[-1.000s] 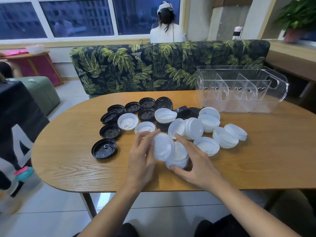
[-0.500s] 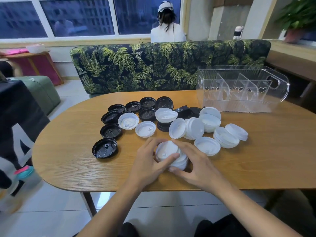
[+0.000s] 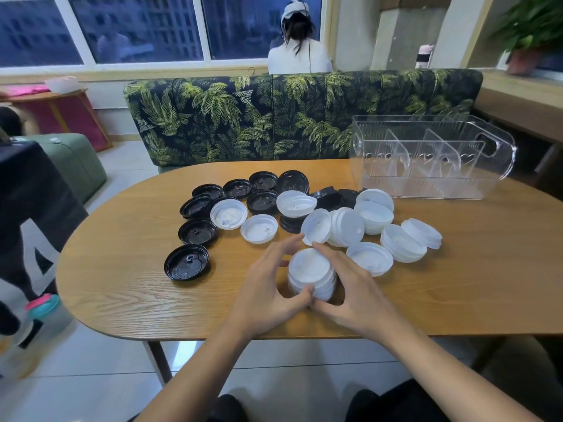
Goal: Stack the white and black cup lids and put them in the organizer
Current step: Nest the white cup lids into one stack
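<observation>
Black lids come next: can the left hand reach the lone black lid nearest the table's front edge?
Probably yes: the black lid lies alone, just left of the left hand, nothing between; the hand must first release the white stack.

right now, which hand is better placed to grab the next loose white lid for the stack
Right, probably. The right hand cups the white lid stack on the side where a loose white lid lies close beside its fingers; the left hand grips the stack's other side and could steady it.
</observation>
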`<state>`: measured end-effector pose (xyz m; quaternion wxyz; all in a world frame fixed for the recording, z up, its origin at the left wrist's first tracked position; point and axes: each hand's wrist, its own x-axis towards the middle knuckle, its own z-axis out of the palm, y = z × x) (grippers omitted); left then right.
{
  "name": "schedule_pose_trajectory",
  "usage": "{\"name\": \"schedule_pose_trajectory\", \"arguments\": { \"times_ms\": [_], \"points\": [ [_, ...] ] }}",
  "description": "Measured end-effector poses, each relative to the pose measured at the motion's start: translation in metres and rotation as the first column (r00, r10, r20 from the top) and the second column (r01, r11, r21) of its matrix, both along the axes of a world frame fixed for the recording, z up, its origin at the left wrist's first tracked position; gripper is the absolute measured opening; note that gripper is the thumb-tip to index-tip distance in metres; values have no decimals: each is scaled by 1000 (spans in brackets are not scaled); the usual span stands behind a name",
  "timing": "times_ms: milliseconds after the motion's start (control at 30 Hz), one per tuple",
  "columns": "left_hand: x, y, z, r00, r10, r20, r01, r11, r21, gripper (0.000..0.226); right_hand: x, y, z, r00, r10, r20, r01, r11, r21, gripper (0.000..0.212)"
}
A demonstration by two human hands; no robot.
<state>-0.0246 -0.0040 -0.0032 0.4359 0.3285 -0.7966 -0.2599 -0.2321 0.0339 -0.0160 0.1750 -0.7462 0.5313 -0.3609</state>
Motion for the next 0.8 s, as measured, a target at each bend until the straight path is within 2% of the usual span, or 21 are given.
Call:
{"name": "schedule_pose_trajectory", "arguments": {
  "times_ms": [267, 500, 800],
  "points": [
    [-2, 1, 1, 999, -5, -41, 8, 997, 72, 74, 0, -1, -1, 1000, -4, -19, 4, 1000, -6, 86],
    [-3, 2, 1, 999, 10, -42, -7, 997, 74, 77, -2, 0, -3, 998, -13, -61, 12, 1000, -23, 80],
    [-3, 4, 5, 999, 0, -50, 5, 995, 101, 77, -2, -3, -4, 998, -2, -59, 1, 1000, -6, 87]
  ]
}}
